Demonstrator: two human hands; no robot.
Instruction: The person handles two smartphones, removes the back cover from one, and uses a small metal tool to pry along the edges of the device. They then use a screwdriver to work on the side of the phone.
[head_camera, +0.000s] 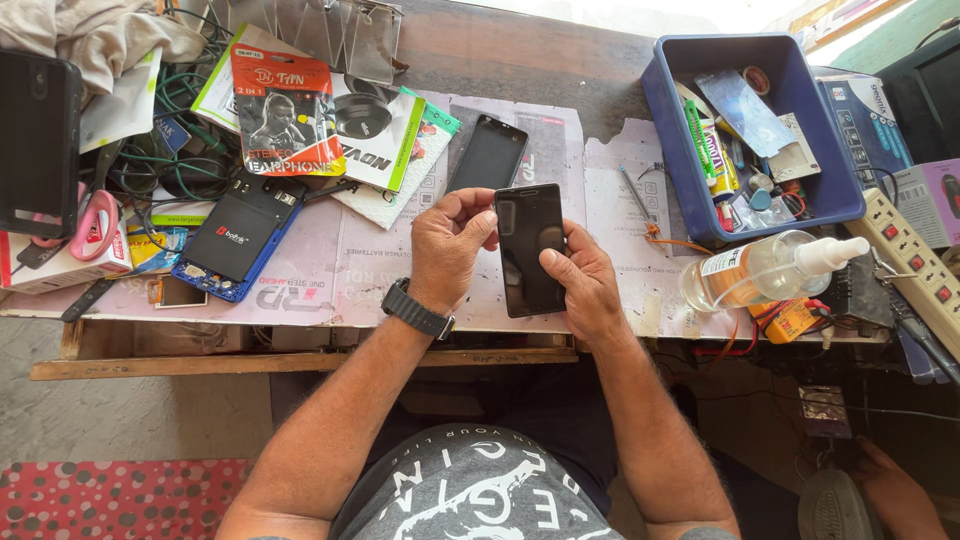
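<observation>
Both hands hold a black smartphone (530, 250) upright over the front edge of the workbench, its dark screen facing up. My left hand (447, 245), with a black watch on the wrist, grips the phone's top left corner and left side. My right hand (582, 285) holds its right side, thumb pressed on the screen. Just behind the phone, a second black phone (487, 153) lies flat on the bench.
An opened blue phone with a black battery (238, 240) lies at left among cables and earphone packages (283, 115). A blue tray (748, 55) of small tools stands at right, with a clear spray bottle (765, 270) lying before it and a power strip (915, 260) beyond.
</observation>
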